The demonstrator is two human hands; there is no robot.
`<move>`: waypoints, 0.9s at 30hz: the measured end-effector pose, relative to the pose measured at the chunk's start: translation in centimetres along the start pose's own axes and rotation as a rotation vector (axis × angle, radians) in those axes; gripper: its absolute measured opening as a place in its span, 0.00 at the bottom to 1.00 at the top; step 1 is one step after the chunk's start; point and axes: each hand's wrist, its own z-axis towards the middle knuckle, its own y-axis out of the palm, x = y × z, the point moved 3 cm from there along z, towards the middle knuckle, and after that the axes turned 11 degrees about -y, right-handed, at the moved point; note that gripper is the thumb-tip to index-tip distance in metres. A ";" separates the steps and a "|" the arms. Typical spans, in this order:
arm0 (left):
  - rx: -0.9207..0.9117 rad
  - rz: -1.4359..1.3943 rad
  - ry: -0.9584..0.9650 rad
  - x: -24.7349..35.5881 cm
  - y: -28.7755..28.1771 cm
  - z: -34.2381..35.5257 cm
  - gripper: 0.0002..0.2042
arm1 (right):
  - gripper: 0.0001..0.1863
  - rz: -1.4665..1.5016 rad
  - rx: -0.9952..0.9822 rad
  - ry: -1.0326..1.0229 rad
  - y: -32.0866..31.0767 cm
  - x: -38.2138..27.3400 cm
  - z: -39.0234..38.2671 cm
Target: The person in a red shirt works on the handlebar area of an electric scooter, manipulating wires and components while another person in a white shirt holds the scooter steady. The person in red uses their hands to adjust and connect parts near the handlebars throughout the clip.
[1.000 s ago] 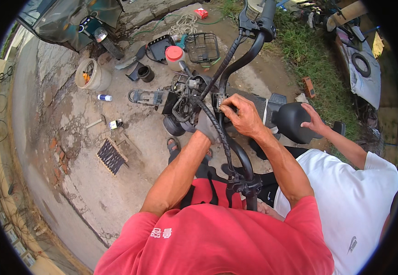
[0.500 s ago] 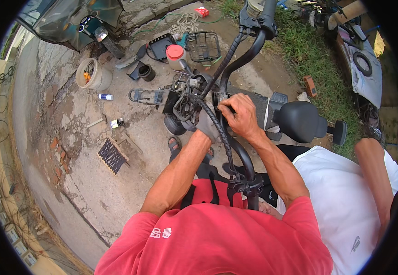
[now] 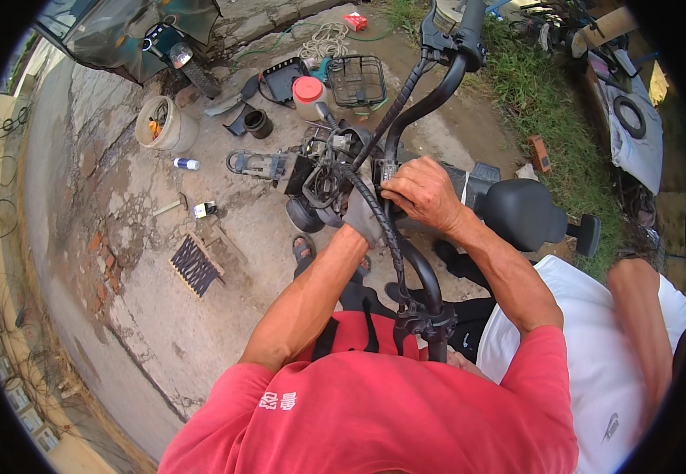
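An electric bike with a black handlebar (image 3: 430, 85) stands before me, its front end stripped to a cluster of bare wires and parts (image 3: 329, 162). My left hand (image 3: 361, 215), in a grey glove, reaches in behind the wrapped cable (image 3: 377, 207) beside the steering column; its fingers are hidden. My bare right hand (image 3: 424, 193) is closed in a pinch at a small grey block (image 3: 386, 171) at the column. Whatever its fingertips hold is too small to make out. The black seat (image 3: 521, 212) lies to the right of that hand.
A person in a white shirt (image 3: 564, 340) sits close on my right. On the ground lie a hammer (image 3: 171, 205), a slatted wooden piece (image 3: 196, 265) and a blue-white can (image 3: 186, 164). Farther off stand a bucket (image 3: 171, 136), a red-lidded jar (image 3: 307, 95) and a wire basket (image 3: 356, 80).
My right hand has shifted slightly right and down, its wrist now lower over the bike. My right elbow has moved outward. The left hand stays at the same spot.
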 end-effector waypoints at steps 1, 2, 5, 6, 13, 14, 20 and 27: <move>0.013 -0.006 -0.038 -0.1 0.1 -0.3 0.22 | 0.13 0.010 -0.078 -0.034 -0.2 0.3 0.1; 0.014 -0.003 -0.047 -0.1 0.0 -0.4 0.21 | 0.13 0.021 -0.104 -0.066 -0.3 0.5 0.5; -0.010 0.037 -0.042 -0.2 -0.6 -0.3 0.20 | 0.12 0.048 -0.187 -0.153 -0.6 1.2 1.4; -0.034 0.072 -0.012 -0.1 -1.3 -0.1 0.19 | 0.12 0.055 -0.217 -0.178 -0.6 1.4 1.7; 0.033 0.216 0.086 0.2 0.9 -1.1 0.15 | 0.11 0.056 -0.185 0.005 0.1 0.7 0.7; 0.017 0.164 0.061 0.2 0.9 -1.1 0.14 | 0.10 0.047 -0.143 0.024 0.3 0.2 0.4; -0.081 0.060 0.046 -0.6 -0.7 -0.6 0.11 | 0.09 -0.023 -0.226 -0.119 0.2 0.2 1.5; -0.037 -0.005 -0.015 -0.2 -0.2 -0.8 0.15 | 0.12 0.137 -0.151 0.062 0.9 0.9 0.2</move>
